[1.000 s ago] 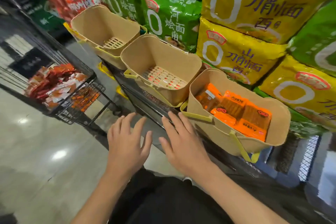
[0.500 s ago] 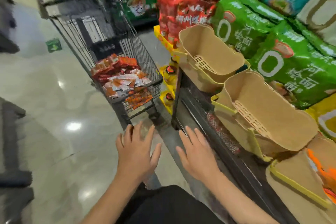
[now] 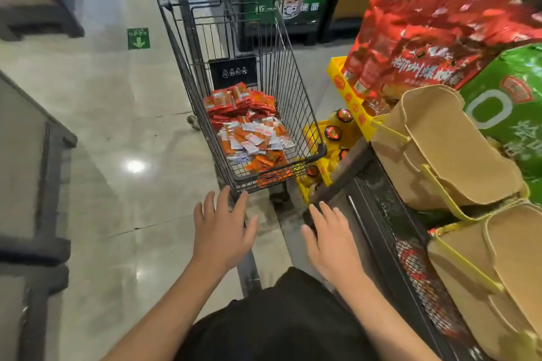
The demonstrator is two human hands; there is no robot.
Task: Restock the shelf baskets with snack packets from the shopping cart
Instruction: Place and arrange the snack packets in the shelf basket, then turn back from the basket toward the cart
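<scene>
So the shopping cart (image 3: 240, 91) is the big thing here, parked straight ahead of me on the shiny floor (image 3: 117, 114), and everything else I'll place off that. Right of the cart is the dark wire shelf (image 3: 381, 214) with the tan baskets (image 3: 440, 152) sitting on it, the nearest one (image 3: 498, 278) well to the cart's right and closer to me. Behind the baskets are big red (image 3: 425, 47) and green noodle bags (image 3: 507, 102). Down in the cart's bottom is the pile of snack packets (image 3: 249, 132), red ones at the far end, orange and white ones nearer me. My left hand (image 3: 223, 231) is just short of the cart's near edge, fingers spread, holding nothing. My right hand (image 3: 331, 240) is to the cart's right, by the shelf corner, also spread and empty. What could go wrong: the packets are small, loose and slick-looking, so a greedy scoop probably drops some through my fingers onto the floor. Also the cart's on wheels, so leaning on its rim could roll it away.
</scene>
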